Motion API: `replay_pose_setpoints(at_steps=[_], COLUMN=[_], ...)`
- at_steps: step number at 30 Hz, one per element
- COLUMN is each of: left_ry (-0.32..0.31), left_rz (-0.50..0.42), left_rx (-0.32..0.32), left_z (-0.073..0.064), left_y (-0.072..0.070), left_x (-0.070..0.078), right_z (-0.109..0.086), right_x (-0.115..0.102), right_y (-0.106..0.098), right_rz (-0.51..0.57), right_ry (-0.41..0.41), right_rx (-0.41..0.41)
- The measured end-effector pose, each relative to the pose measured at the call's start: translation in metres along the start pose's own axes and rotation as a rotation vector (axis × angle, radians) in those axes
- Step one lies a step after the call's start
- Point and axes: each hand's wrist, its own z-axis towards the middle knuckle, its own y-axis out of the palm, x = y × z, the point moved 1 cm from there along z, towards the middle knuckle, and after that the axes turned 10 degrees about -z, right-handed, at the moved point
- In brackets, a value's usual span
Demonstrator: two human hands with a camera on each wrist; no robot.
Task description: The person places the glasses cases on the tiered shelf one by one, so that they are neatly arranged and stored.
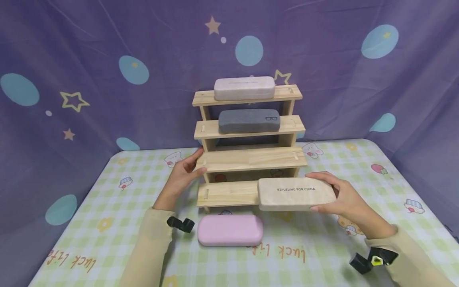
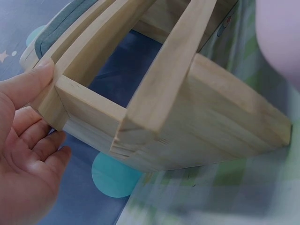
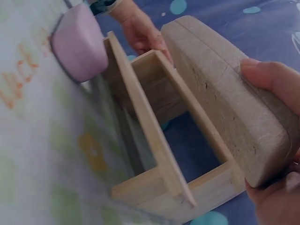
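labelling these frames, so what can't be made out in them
Head view: bottom shelf, its right part hidden by the beige case.
Head view: lettering on the top case, too small and faint.
Left wrist view: much of the pink case, cut by top and right edges.

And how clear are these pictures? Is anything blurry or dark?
Head view: brightest, the lettering on the beige case readable; left wrist view: dimmer, the pink case soft and cut off at the edge; right wrist view: also dimmer, the tablecloth and its printing blurred.
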Motion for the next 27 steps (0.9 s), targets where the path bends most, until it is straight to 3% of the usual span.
replay_pose_setpoints(at_steps=[15,27], left_ry=[0.011,-0.007], left_rz=[0.001,0.005], left_rx=[-0.001,0.004], left_z=[0.001,0.002], left_y=[-0.001,-0.002], left_x=[-0.001,-0.002], right_z=[0.044,0.089], right_x=[-0.019,-0.033], right_y=[0.006,0.021], right_rz=[-0.066,-0.037], right_ry=[0.071,0.112], right_rx=[0.044,0.007])
